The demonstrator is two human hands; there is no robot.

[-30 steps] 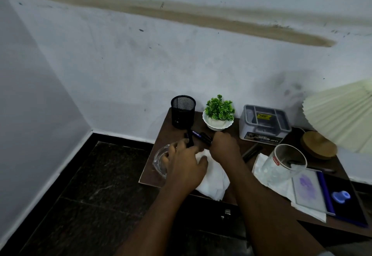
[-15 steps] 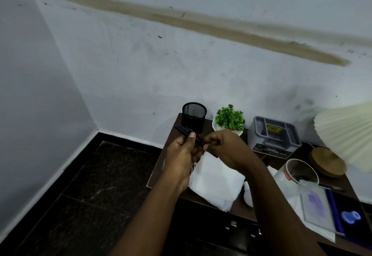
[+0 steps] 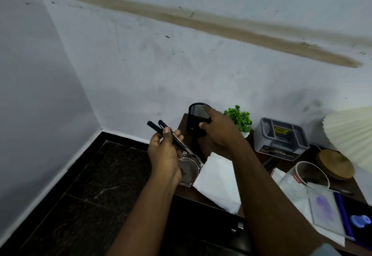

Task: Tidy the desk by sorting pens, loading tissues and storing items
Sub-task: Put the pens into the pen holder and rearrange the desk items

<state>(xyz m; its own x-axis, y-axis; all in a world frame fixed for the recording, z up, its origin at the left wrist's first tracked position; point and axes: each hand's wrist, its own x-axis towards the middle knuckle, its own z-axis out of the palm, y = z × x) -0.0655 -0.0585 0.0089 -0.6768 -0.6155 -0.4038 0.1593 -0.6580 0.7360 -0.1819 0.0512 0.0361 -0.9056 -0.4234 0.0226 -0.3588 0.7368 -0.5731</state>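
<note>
Two dark pens (image 3: 156, 127) pinched in left hand (image 3: 165, 155), fingers curled, just beside mesh pen cup (image 3: 196, 112) on bench (image 3: 259, 157); right hand (image 3: 219, 130) grips cup rim. Recommend: steady cup, lower pens vertically.

It looked like a modest study corner in a home or small office. A dark wooden surface (image 3: 302, 158) stood against a scuffed white wall (image 3: 181, 64) with black skirting (image 3: 124, 138) and dark stone floor tiles (image 3: 100, 185). Desk things marked it: a mesh pen holder (image 3: 198, 114), pens (image 3: 161, 130), a small potted plant (image 3: 239, 117), a grey organiser box (image 3: 279, 137), tissues (image 3: 217, 181) and a pleated lamp shade (image 3: 350, 135).
</note>
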